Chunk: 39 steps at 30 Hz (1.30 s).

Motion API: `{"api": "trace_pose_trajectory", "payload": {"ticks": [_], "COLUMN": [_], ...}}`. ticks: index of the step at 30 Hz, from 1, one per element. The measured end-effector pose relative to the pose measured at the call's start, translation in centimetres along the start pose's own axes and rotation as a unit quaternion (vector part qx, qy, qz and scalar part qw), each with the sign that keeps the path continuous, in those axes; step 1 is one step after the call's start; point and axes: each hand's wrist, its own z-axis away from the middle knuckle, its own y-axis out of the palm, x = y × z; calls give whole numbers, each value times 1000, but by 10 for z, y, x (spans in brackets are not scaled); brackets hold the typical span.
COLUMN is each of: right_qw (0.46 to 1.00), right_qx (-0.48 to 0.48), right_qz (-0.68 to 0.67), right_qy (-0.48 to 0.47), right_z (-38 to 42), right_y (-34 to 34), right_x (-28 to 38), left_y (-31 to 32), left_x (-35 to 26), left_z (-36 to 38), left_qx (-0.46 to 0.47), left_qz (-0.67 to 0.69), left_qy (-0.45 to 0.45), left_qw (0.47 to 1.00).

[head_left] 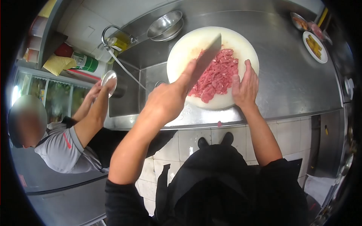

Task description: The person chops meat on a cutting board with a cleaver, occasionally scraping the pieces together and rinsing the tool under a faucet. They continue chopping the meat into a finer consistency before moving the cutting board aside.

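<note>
Black clothing fills the bottom of my view, with both bare arms reaching away from it over the steel worktop. I have the left hand clenched on the knife, index finger laid along the blade, probably to steer it. The blade slants over the far left side of the chopped red meat; I can't tell whether its edge touches the board. The right hand grasps nothing: its fingers are straight and released, set against the pile's right side, likely to stop pieces spreading. That meat sits in a loose heap on the round white board, a little right of its middle.

The board's near rim comes close to the front edge of the worktop, where a small scrap lies. On the left, the sink falls away just beside the board, and a co-worker stands beyond, so I judge swinging room tight there. My widest room runs right, toward the oval plate.
</note>
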Motion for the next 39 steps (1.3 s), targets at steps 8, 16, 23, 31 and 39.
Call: {"api": "trace_pose_trajectory", "payload": {"ticks": [8, 16, 23, 31, 39], "right_qw": [993, 930, 955, 991, 993], "right_qx": [50, 336, 267, 110, 76], "right_qz": [-94, -2, -104, -10, 21], "right_qy": [-54, -149, -73, -76, -91], "right_z": [30, 119, 64, 2, 10], "right_y": [-42, -11, -58, -20, -11], "right_x": [10, 5, 47, 31, 24], "left_y": [20, 18, 27, 49, 38], "left_x": [10, 13, 19, 25, 6], "left_z": [-17, 10, -8, -23, -9], "left_qx": [71, -83, -5, -6, 31], "left_qz": [-27, 160, 8, -34, -25], "left_qy": [-36, -4, 4, -26, -53], "left_qw": [996, 984, 1000, 999, 998]}}
